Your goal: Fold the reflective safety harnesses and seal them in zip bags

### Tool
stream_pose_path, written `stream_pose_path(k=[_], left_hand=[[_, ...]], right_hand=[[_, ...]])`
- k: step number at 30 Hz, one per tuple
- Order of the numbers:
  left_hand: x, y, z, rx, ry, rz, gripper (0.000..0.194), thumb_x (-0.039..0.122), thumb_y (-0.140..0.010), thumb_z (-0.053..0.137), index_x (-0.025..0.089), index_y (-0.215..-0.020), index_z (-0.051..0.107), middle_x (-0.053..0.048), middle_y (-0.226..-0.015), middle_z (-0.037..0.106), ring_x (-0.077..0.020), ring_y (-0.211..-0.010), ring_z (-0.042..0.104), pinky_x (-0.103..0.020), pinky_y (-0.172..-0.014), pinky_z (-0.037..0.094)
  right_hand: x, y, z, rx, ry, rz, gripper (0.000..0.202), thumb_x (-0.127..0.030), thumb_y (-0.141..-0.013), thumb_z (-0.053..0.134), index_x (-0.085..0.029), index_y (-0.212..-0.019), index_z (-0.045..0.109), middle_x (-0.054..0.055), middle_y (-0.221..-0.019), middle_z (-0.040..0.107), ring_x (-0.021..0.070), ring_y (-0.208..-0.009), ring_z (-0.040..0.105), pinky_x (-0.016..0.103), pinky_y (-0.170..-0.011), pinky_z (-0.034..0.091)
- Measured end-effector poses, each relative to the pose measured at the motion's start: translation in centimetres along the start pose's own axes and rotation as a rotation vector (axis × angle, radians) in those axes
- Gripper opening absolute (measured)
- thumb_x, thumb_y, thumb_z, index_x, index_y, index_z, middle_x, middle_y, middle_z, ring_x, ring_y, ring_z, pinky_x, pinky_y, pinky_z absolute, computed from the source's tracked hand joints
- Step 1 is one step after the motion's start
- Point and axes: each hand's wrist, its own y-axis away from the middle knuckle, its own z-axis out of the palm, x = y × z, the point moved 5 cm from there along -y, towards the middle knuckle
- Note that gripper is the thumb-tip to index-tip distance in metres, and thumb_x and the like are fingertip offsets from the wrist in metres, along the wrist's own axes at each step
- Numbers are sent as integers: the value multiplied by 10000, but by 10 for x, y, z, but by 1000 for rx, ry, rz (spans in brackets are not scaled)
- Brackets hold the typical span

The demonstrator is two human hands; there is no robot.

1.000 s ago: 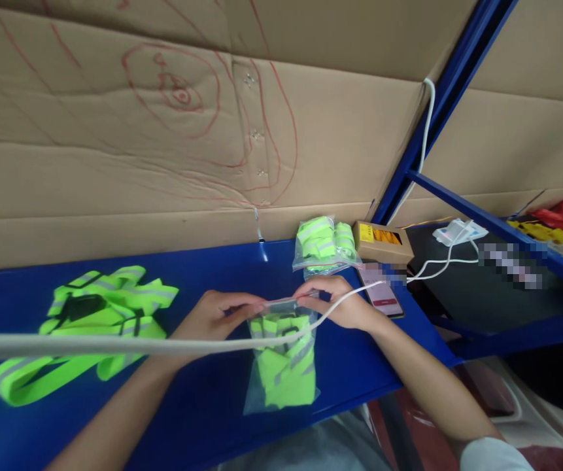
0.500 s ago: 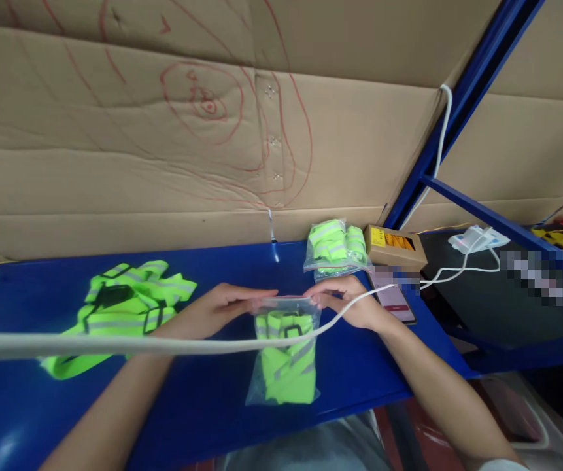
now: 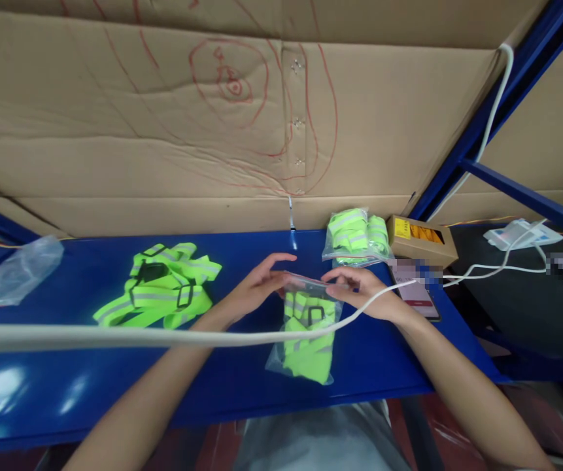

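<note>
A clear zip-lock bag (image 3: 274, 361) lies before me with a folded neon-green reflective vest harness (image 3: 308, 356) inside, grey stripes and a black buckle showing through. My left hand (image 3: 256, 288) holds the bag's upper left corner by the thumb, its index finger stretched out above; the other fingers are partly hidden. At the upper right corner, my right hand (image 3: 362, 291) pinches the bag's mouth between thumb and fingers. To the left lies a loose neon-green reflective harness (image 3: 161, 291) with black buckles, apart from my hands.
Bagged green harnesses (image 3: 352, 232) rest at the back, beside a cardboard box (image 3: 423, 239) and a phone (image 3: 416, 294). An empty-looking plastic bag (image 3: 29, 271) lies far left. A white cable (image 3: 163, 337) crosses in front of the blue table (image 3: 242, 392).
The view has shifted, so most things sit further right. My left index finger has lifted away from the bag's top edge. The right fingers have curled more at its right corner.
</note>
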Motion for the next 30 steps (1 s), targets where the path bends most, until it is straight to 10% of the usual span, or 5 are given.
stream_pose_path(k=[7, 11, 15, 23, 30], left_hand=[[-18, 4, 36, -224, 204, -54, 942, 485, -735, 864, 287, -1518, 377, -126, -1427, 599, -327, -1290, 592, -459, -1060, 480], [5, 11, 22, -19, -543, 354, 391, 272, -858, 754, 274, -1244, 690, -93, -1325, 653, -325, -1258, 577, -517, -1126, 392], [12, 9, 1, 167, -1186, 639, 518, 7, -887, 509, 339, -1230, 711, -83, -1400, 576, -298, -1356, 477, -548, -1156, 321], [17, 11, -39, 320, -1272, 352, 547, -13, -864, 371, 219, -1305, 597, -138, -1457, 502, -297, -1365, 483, -528, -1124, 427], [4, -9, 11, 371, -1276, 282, 364, 385, -984, 540, 176, -1279, 586, -202, -1283, 574, -370, -1182, 607, -507, -929, 579]], right_hand=[[-11, 3, -14, 275, -158, -101, 265, -443, -904, 706, -184, -932, 756, 29, -837, 721, 148, -715, 609, 261, -646, 455], [-44, 18, -14, 169, -138, -440, 247, -383, -973, 644, -196, -874, 772, 49, -839, 719, 172, -804, 646, 315, -780, 490], [-51, 26, 18, -198, -17, -554, 365, -404, -1030, 540, -180, -843, 759, 60, -772, 727, 170, -745, 652, 330, -773, 481], [-25, 29, 64, -252, 589, -479, 295, -348, -1032, 534, -187, -865, 718, 33, -786, 694, 165, -795, 624, 306, -788, 420], [-15, 31, 79, -335, 688, -472, 334, -327, -1047, 490, -198, -805, 681, 7, -809, 677, 160, -827, 618, 306, -821, 405]])
